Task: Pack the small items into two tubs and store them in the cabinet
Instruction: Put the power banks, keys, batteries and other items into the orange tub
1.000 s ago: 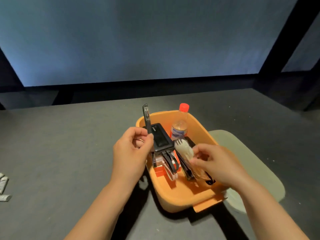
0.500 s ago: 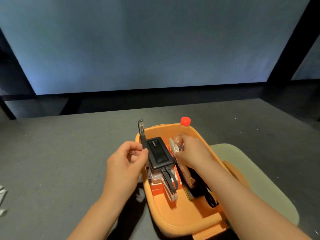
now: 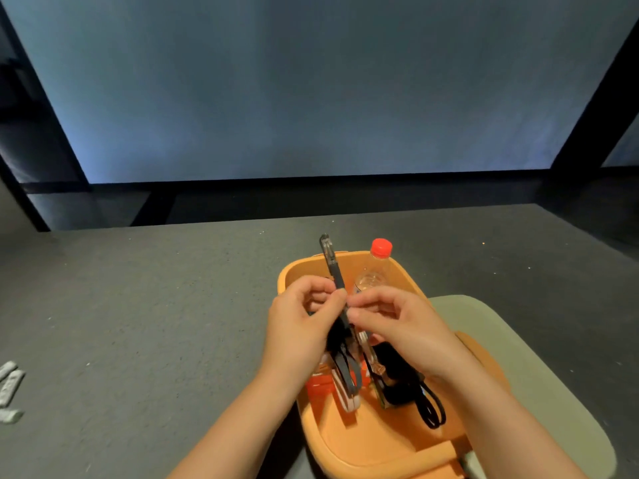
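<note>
packing mid-way | left hand (image 3: 297, 326) and right hand (image 3: 397, 326) both pinched pen (image 3: 333, 271) above orange tub (image 3: 366, 440), lower-centre frame | bottle (image 3: 375, 267), cables already in | cabinet storage pending

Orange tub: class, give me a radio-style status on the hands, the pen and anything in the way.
Left hand and right hand both pinch the dark pen, upright over the orange tub. Bottle, cables already inside. Nothing blocking.

A dark grey surface (image 3: 155, 323) fills the lower frame. An orange tub (image 3: 377, 440) and pale green lid (image 3: 539, 392) lie lower right. Small grey pieces (image 3: 8, 388) sit at the left edge.
</note>
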`<state>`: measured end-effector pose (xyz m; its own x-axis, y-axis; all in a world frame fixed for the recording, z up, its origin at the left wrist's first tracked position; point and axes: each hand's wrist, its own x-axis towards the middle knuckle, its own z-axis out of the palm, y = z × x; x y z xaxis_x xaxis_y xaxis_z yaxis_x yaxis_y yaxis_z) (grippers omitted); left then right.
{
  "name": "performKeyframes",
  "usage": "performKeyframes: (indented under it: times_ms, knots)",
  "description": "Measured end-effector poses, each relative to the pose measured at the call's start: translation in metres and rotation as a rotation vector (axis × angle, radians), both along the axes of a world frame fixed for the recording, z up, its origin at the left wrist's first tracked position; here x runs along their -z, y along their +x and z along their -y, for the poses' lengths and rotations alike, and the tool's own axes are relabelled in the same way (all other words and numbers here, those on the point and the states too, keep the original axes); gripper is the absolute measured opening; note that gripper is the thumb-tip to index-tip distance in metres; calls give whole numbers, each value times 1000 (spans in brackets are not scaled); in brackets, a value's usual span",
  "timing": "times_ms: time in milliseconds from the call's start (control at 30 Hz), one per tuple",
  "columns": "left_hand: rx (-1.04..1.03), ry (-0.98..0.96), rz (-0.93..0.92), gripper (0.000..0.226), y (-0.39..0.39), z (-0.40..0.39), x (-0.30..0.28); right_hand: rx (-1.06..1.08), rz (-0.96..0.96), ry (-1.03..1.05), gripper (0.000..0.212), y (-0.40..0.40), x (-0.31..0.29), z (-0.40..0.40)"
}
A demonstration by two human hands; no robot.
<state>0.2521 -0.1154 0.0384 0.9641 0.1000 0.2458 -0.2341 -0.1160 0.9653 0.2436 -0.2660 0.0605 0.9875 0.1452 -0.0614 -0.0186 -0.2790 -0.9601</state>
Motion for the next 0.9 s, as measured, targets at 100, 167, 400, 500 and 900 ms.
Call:
performKeyframes:
  times_ms: [100, 167, 400, 500, 900]
  knots:
    - [30, 13, -18, 4, 0, 11, 5, 98, 21, 20, 12, -6, 6, 2]
    - [39, 60, -22, 5, -3, 12, 11, 130, 29, -44, 12, -8, 9, 4]
    - [-66, 421, 8, 37, -19, -9, 43, 340, 26, -561, 11, 11, 27, 12]
    - [-15, 463, -44, 46, -21, -20, 49, 285, 17, -673, 9, 23, 34, 2]
    - [-38, 322, -152, 44, -43, -20, 47, 223, 70, -638, 10, 18, 47, 4]
